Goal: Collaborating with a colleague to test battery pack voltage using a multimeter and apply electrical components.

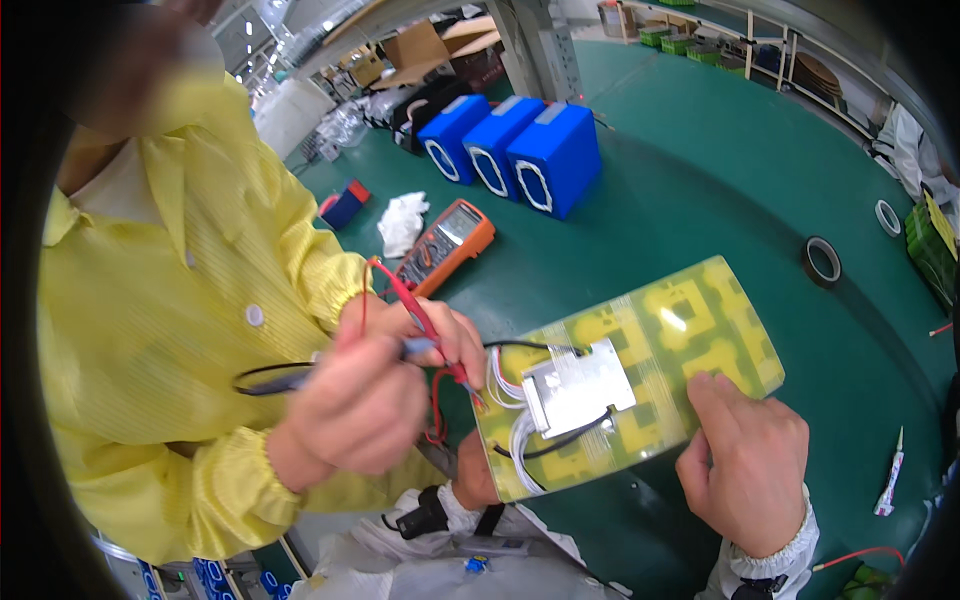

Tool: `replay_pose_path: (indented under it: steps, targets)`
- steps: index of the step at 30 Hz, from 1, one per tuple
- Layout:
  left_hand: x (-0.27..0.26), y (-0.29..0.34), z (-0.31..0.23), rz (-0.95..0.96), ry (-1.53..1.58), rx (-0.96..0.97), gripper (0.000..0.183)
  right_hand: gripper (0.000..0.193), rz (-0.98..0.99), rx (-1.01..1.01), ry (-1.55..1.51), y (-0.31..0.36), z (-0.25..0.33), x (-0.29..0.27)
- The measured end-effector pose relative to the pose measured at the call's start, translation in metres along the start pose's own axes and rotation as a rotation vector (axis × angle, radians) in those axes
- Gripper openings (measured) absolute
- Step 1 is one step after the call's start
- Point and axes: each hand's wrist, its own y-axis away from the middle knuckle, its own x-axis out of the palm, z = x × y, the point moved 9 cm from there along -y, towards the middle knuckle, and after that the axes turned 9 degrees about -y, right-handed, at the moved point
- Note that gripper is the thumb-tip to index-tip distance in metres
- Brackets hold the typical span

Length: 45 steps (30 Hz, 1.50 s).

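Observation:
A flat battery pack with yellow-green sheeting lies tilted before me, a silver circuit module on its face. White wires and black leads run from the module near the pack's left end. My right hand grips the near right edge, index finger on the face and thumb beside the edge. At the lower left corner my left hand holds the pack; its fingers are mostly hidden. A co-worker's hands, blurred, hold a red test probe and a dark one, the red tip close to the wire ends.
An orange multimeter lies on the green table beside crumpled white tissue. Three blue battery packs stand behind. At right are a black tape roll and a small white tube. The yellow-clad co-worker crowds the left.

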Motion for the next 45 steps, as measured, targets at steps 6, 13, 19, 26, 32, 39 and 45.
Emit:
replay_pose_path:
  steps: [6, 13, 19, 26, 32, 39, 45]
  targets:
    - [-0.008, 0.016, 0.024, -0.013, 0.275, -0.141, 0.009, 0.044, -0.031, -0.081, -0.008, -0.003, 0.007, 0.000]
    - [0.014, -0.015, -0.012, -0.134, 0.413, -0.140, 0.021, 0.043, 0.019, -0.053, -0.002, 0.005, 0.009, 0.002]
    - [-0.022, -0.024, -0.005, -0.214, 0.569, -0.135, 0.014, 0.042, -0.023, -0.092, -0.010, -0.002, 0.007, 0.000]
    - [0.033, 0.025, -0.011, -0.073, 0.383, -0.259, 0.023, 0.042, -0.030, -0.080, -0.013, -0.002, 0.012, -0.002]
    - [-0.038, 0.051, 0.074, -0.038, 0.324, -0.539, 0.034, 0.042, -0.012, -0.064, -0.036, 0.000, 0.006, 0.001]
    - [0.001, 0.116, 0.072, 0.119, 0.439, -0.848, 0.027, 0.041, -0.027, -0.072, -0.010, 0.002, 0.010, -0.001]
    - [0.003, 0.095, 0.020, -0.067, 0.648, -0.407, 0.030, 0.043, -0.009, -0.065, -0.010, 0.002, 0.010, 0.003]
